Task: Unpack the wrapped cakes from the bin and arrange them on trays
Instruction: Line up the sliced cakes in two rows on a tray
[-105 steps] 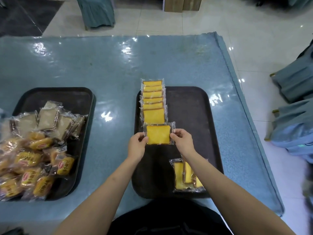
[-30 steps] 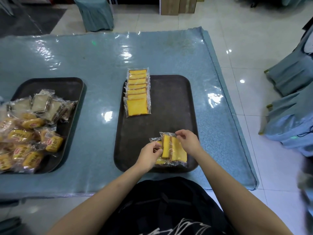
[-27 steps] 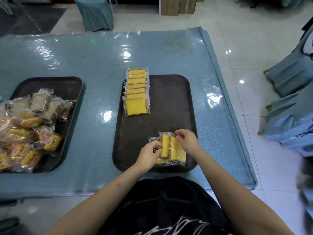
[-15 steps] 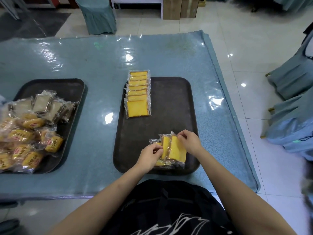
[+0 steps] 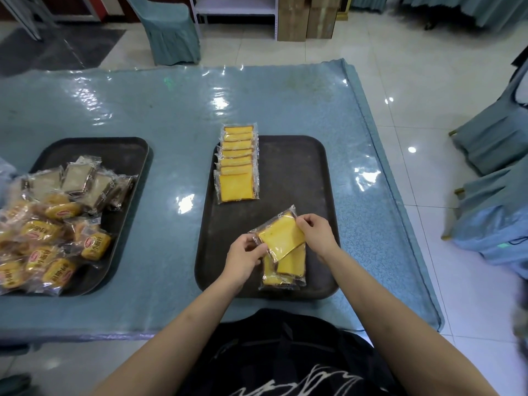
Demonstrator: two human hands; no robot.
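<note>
A dark tray (image 5: 291,172) lies in front of me with a neat overlapping row of several wrapped yellow cake slices (image 5: 237,164) along its left side. Both hands hold one wrapped yellow slice (image 5: 281,235) tilted above the tray's near end. My left hand (image 5: 245,252) pinches its lower left corner and my right hand (image 5: 317,232) pinches its right edge. Under it, a small pile of wrapped yellow slices (image 5: 285,270) rests on the tray.
A second dark tray (image 5: 125,155) on the left holds a heap of wrapped round yellow cakes (image 5: 43,241) and pale wrapped squares (image 5: 77,178). The table has a glossy blue cover (image 5: 171,110). Covered chairs (image 5: 494,172) stand at the right.
The slice placed earlier now ends the row. My hands went to the near pile, and since half a second ago they lifted one slice off it and turned it flat.
</note>
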